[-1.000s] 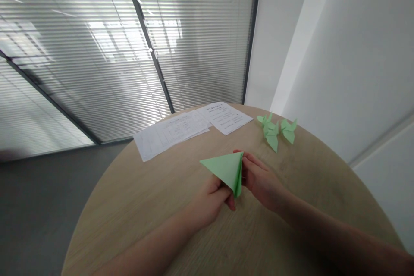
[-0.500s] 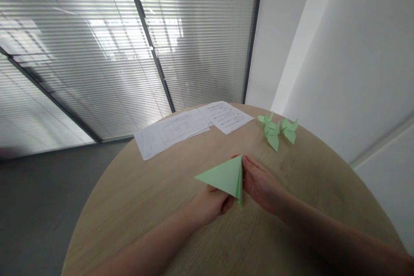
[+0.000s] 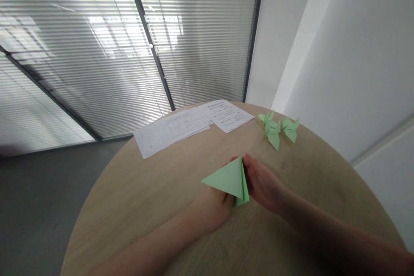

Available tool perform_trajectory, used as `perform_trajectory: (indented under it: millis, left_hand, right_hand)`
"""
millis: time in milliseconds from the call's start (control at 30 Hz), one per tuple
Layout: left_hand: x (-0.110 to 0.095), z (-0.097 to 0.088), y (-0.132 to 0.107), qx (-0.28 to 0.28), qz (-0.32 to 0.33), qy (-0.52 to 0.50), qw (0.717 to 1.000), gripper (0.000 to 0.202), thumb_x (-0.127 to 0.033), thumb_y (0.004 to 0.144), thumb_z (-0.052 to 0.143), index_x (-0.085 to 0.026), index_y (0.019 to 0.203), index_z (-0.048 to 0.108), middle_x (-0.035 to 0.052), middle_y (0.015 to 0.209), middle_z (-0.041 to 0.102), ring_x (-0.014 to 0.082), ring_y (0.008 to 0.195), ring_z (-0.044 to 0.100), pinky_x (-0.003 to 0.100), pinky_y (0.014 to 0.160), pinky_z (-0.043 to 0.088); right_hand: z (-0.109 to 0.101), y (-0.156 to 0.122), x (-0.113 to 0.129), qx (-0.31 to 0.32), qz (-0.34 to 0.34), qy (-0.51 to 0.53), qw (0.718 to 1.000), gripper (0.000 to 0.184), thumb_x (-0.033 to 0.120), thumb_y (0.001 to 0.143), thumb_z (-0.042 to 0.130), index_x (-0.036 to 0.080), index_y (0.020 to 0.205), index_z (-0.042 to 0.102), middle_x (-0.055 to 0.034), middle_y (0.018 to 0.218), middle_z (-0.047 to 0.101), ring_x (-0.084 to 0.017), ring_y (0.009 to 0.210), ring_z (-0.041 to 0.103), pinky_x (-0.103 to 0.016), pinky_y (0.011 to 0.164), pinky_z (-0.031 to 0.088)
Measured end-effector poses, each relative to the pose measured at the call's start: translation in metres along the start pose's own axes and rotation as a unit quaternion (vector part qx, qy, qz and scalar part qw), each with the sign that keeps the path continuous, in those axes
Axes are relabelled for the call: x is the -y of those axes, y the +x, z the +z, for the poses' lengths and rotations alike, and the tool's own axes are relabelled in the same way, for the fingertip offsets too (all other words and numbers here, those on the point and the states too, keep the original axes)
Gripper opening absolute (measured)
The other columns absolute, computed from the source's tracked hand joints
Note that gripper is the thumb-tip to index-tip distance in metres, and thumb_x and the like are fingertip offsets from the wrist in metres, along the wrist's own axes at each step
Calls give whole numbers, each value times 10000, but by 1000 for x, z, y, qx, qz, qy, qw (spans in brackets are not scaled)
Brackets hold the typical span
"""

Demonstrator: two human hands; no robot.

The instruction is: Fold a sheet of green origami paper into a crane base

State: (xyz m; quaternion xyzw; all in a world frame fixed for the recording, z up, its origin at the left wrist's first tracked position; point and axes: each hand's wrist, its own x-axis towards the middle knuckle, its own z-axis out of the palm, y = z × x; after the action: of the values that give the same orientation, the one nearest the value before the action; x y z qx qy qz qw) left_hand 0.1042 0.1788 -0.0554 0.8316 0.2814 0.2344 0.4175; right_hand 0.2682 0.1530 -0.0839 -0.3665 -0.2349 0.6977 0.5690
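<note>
A light green sheet of paper folded into a triangle point(image 3: 229, 180) is held just above the round wooden table point(image 3: 145, 198). My left hand point(image 3: 211, 207) is under the triangle, its fingers hidden by the paper, gripping it from below. My right hand point(image 3: 263, 183) presses against the triangle's right edge with fingers together along the fold. Two finished green paper cranes point(image 3: 278, 130) stand on the table farther back to the right.
Several white printed sheets point(image 3: 190, 125) lie at the table's far edge. Behind them are glass partitions with closed blinds point(image 3: 113, 51) and a white wall point(image 3: 349, 60) on the right. The floor to the left is grey carpet.
The triangle has been lowered and turned slightly, its left tip moving right and a lower flap now showing at the bottom. Both hands stayed on it.
</note>
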Motion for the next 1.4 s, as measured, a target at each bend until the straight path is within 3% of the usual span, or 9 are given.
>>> perform_trajectory:
  millis: [133,267,500,667,833,933,967,1133,1400]
  left_hand:
    - [-2,3,-5,10,57,127,990,425,-145,876,453,-197,1262,622,132,1170,705,292,1184,611,462,1088,447]
    - [-5,9,-13,50,2,247,968,405,-173,909,461,-175,1281,623,182,1169,706,364,1073,673,514,950,516]
    - [-13,10,-19,45,-50,307,949,276,-165,901,521,-195,1110,698,153,1007,736,300,851,705,388,729,545]
    - [-20,-1,-23,37,-1,351,936,151,-143,842,559,-181,855,704,118,759,695,219,617,609,311,568,439]
    - [-29,-39,-28,-104,165,292,936,204,-220,886,532,-215,692,595,35,610,572,158,552,486,294,553,360]
    - [-15,-56,-13,-286,87,147,943,188,-233,924,461,-213,836,626,32,735,612,172,678,552,306,666,447]
    - [-8,-58,-6,-300,39,91,949,195,-275,941,456,-207,935,639,42,833,650,177,740,578,305,690,469]
    - [19,-49,20,-45,-145,-107,983,433,-510,939,480,-139,1010,693,78,905,694,200,815,641,328,715,544]
    - [23,-42,13,33,-141,-12,989,369,-451,936,511,-157,874,726,9,702,599,155,679,581,244,596,470]
  right_hand:
    - [5,-7,5,-5,16,-12,1000,364,581,838,692,222,893,669,-59,914,747,-263,948,690,-366,833,515]
    - [16,-19,6,-41,43,8,998,324,521,829,727,209,909,695,-51,935,762,-221,884,686,-334,827,511]
    - [21,-24,5,-61,64,20,996,215,407,877,670,213,965,700,-62,967,771,-228,835,695,-358,784,526]
    - [10,-16,12,-111,74,37,990,180,334,892,661,228,1030,706,-15,783,723,-200,707,672,-325,717,529]
    - [0,-11,27,-128,40,39,990,191,324,911,644,236,1064,718,-23,820,721,-197,700,660,-330,689,531]
    - [-2,-10,30,-131,17,-3,991,215,354,881,692,243,1061,732,-29,871,725,-202,702,652,-335,656,521]
    - [-3,-10,29,-128,9,-19,992,231,360,864,713,243,1062,735,-30,881,726,-202,702,650,-331,643,515]
    - [-6,-8,19,-108,-17,-95,989,358,419,795,788,240,1101,740,-37,870,740,-205,702,642,-337,653,500]
    - [-2,-10,14,-36,-82,-192,977,451,475,788,799,292,1191,713,-38,987,777,-236,835,676,-369,756,491]
